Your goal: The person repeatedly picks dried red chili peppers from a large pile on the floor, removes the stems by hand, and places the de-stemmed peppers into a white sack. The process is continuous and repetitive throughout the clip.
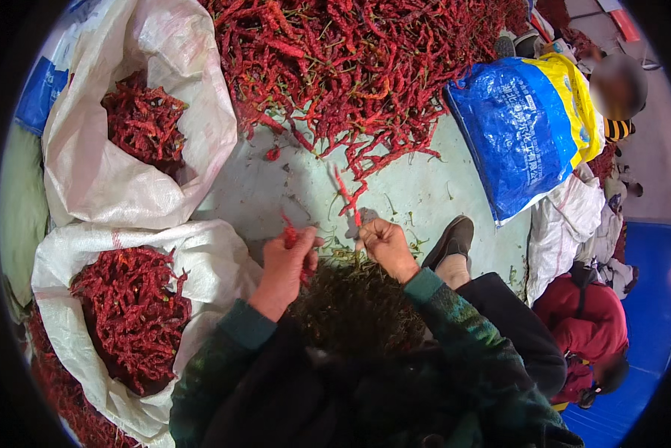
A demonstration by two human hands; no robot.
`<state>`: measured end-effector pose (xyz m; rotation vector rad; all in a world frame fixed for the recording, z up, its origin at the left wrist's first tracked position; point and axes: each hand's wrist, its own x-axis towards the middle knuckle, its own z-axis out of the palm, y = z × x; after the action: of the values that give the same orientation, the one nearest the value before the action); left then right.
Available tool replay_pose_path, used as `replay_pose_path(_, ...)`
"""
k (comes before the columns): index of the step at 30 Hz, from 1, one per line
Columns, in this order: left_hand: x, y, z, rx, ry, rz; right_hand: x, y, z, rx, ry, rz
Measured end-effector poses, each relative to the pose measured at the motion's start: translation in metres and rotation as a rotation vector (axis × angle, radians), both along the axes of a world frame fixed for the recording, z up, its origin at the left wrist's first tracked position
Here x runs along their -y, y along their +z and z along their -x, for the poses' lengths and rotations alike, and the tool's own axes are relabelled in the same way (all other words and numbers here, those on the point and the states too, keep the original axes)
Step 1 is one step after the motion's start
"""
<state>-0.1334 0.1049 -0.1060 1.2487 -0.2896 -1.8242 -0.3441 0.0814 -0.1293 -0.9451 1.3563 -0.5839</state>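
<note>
In my left hand (290, 263) are several dried red chili peppers (290, 234), their ends showing above and below my curled fingers. My right hand (383, 243) pinches one long red chili (347, 196) near its lower end, between thumb and fingertips; it points up and away. Ahead of both hands lies a large heap of dried red chilies (341, 67) with some green stems. Loose stems (391, 204) are scattered on the pale floor around the right hand. Below and between the hands is a dark pile of stems (357, 302).
Two open white woven sacks (201, 140) holding chilies stand at the left. A blue and yellow printed sack (514, 134) lies at the right, with a white sack (565, 224) beside it. A shoe (453, 238) rests near my right hand. Other people are at the far right.
</note>
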Motion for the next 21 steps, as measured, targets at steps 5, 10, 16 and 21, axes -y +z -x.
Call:
replay_pose_path(5,-0.001,-0.019,0.015,-0.093,-0.029,-0.085,-0.022,0.024,-0.016,0.036,0.116,-0.099)
replay_pose_path(10,0.001,-0.02,0.013,-0.152,-0.022,-0.062,-0.027,0.028,-0.028,0.027,0.207,-0.033)
replay_pose_path(16,-0.009,-0.013,0.019,0.066,-0.059,0.047,-0.032,0.002,-0.033,-0.518,0.302,0.491)
replay_pose_path(21,0.014,0.06,-0.002,0.209,-0.105,0.206,-0.025,-0.008,-0.014,-0.573,0.344,0.461)
